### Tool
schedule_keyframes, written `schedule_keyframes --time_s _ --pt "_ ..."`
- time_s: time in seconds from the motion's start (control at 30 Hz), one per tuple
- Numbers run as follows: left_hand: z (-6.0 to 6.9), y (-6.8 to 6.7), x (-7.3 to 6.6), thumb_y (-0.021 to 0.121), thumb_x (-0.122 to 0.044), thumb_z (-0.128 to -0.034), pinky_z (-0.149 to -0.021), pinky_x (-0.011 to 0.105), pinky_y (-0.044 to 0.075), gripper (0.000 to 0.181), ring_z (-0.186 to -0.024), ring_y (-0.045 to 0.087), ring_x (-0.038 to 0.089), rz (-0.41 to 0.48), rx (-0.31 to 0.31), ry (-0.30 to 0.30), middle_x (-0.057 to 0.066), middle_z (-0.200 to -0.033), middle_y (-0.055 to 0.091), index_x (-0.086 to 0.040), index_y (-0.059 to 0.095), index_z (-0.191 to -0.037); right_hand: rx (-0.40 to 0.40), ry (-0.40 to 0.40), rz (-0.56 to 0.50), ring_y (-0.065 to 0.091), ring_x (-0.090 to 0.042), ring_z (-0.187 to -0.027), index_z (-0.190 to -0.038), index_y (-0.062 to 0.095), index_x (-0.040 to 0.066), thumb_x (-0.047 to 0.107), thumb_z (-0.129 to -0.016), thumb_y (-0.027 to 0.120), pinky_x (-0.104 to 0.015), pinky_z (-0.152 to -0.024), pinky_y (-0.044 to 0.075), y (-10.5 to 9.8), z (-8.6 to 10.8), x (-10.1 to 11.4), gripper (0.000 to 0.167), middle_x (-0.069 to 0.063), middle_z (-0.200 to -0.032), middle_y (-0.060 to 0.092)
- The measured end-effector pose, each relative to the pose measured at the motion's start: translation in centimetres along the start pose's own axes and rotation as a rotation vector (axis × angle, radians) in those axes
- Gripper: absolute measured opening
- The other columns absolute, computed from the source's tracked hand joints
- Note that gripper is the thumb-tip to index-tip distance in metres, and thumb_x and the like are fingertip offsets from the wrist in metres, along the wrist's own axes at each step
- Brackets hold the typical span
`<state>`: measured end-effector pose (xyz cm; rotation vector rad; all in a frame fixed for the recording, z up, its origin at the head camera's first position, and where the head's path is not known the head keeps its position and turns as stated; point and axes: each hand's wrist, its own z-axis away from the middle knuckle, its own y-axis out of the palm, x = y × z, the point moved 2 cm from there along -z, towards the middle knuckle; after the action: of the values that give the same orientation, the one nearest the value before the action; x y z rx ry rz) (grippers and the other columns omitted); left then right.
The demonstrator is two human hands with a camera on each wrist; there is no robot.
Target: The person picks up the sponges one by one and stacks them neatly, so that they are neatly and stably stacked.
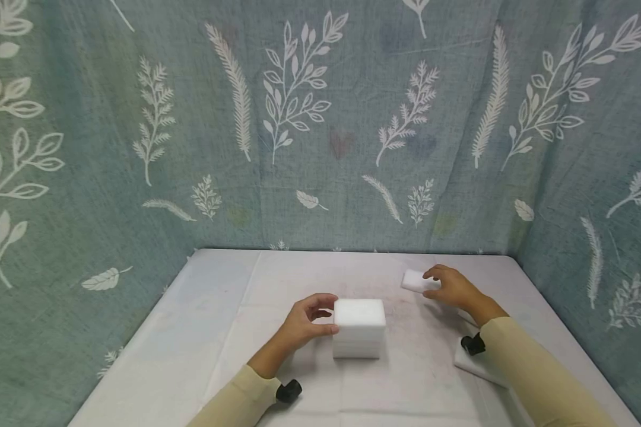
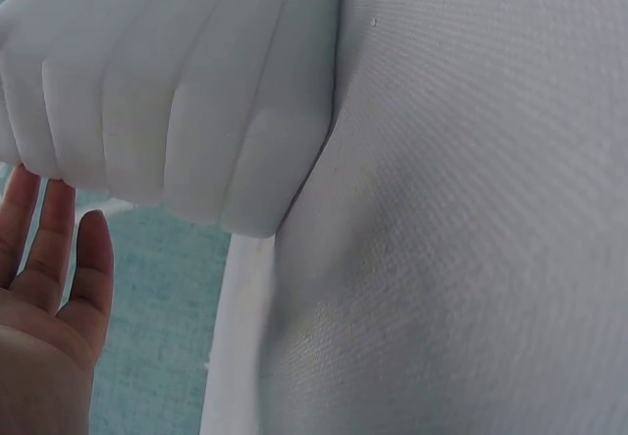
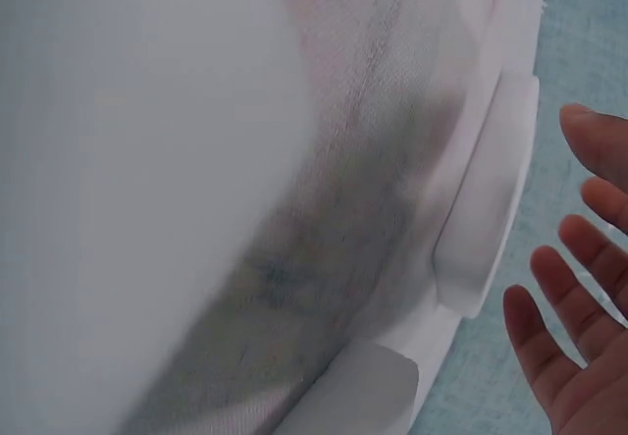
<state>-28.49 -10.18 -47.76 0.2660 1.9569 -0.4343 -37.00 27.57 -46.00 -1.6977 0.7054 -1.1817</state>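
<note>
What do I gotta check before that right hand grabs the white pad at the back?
1. Stack of pads standing straight: ok, it's upright.
2. Left hand at the stack: ok, its fingertips touch the side.
3. Right hand close to the back pad: ok, it hovers by it.
4. Back pad held: not ok, the right wrist view shows a gap between fingers and pad.
5. Right sleeve clear of the nearer pad: cannot tell, the sleeve hides part of it.
</note>
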Motion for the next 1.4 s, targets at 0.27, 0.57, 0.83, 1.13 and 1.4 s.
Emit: schedule_keyframes --time_s 0.27,0.57,0.83,1.13,1.4 --pt "0.0 0.1 0.1 0.085 -0.01 -0.0744 -0.094 0.05 0.048 0.056 -0.108 0.058 0.025 -0.014 0.002 0.006 0.01 -0.116 0.063 -0.003 0.061 -0.124 0.01 0.058 -0.021 0.054 -0.038 -0.113 -0.121 0.064 0.001 0.03 -0.084 0.077 -0.054 -0.091 0.047 0.3 -0.1 -1.0 0.049 -0.017 -0.126 0.055" --pt "0.1 -0.2 0.2 0.085 -0.009 -0.0751 -0.094 0.053 0.047 0.056 -0.107 0.059 0.025 -0.033 -0.001 0.01 0.01 -0.115 0.064 -0.002 0.06 -0.125 0.018 0.11 -0.031 0.045 -0.042 -0.124 -0.124 0.063 0.001 0.03 -0.084 0.077 -0.059 -0.102 0.037 0.7 -1.2 -1.6 0.052 -0.023 -0.134 0.05" --pt "0.1 -0.1 0.2 0.084 -0.007 -0.0754 -0.094 0.052 0.047 0.055 -0.108 0.059 0.024 -0.021 0.001 0.007 0.01 -0.116 0.064 -0.002 0.06 -0.125 0.094 0.128 0.032 0.041 -0.046 -0.127 -0.127 0.06 -0.002 0.024 -0.081 0.078 -0.059 -0.104 0.034 1.4 -1.7 -1.7 0.055 -0.028 -0.137 0.046" --pt "0.3 0.2 -1.6 0.082 0.0 -0.0752 -0.095 0.058 0.044 0.055 -0.108 0.058 0.027 -0.001 0.017 -0.008 0.014 -0.116 0.063 0.003 0.059 -0.124 0.09 0.188 0.004 0.042 -0.045 -0.127 -0.125 0.061 -0.001 0.008 -0.08 0.075 -0.057 -0.105 0.034 1.6 -1.5 -1.9 0.048 -0.028 -0.135 0.048" --pt "0.5 0.4 -3.1 0.082 -0.001 -0.075 -0.097 0.061 0.041 0.059 -0.11 0.057 0.031 0.001 0.014 -0.018 0.015 -0.117 0.063 0.009 0.055 -0.126 0.085 0.188 0.013 0.04 -0.046 -0.127 -0.126 0.06 -0.001 0.003 -0.078 0.073 -0.058 -0.105 0.033 1.5 -1.5 -1.7 0.05 -0.029 -0.136 0.046"
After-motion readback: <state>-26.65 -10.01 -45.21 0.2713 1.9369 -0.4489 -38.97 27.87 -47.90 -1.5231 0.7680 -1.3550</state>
